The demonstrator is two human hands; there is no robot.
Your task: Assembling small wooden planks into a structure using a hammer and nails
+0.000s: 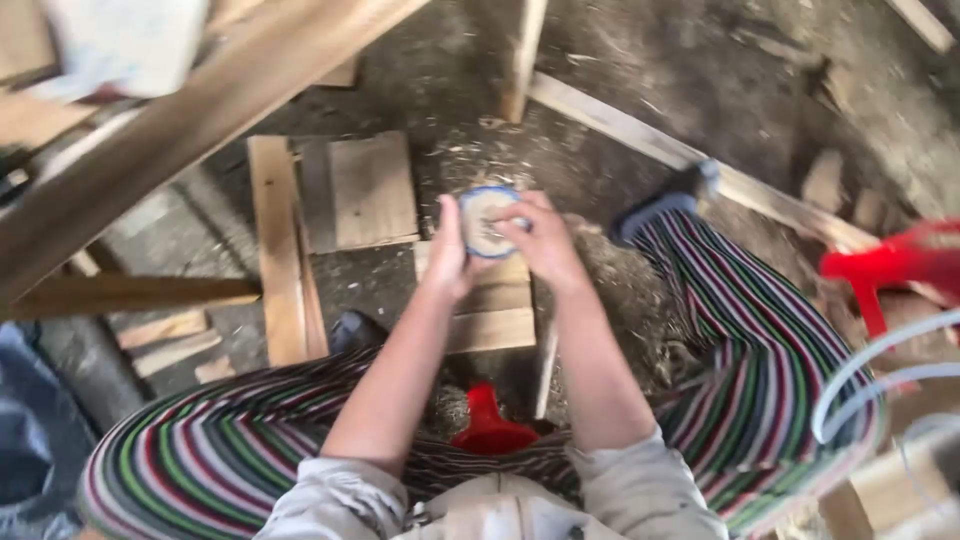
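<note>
Left hand (447,262) and right hand (543,243) are both clamped on a small blue-rimmed round tin (485,221), above wooden offcuts (490,310) on the floor.

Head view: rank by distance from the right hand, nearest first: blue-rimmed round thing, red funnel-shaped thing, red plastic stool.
1. Blue-rimmed round thing: at the right hand fingertips, the left hand on its other side.
2. Red funnel-shaped thing: below, between the knees.
3. Red plastic stool: far right edge.
</note>
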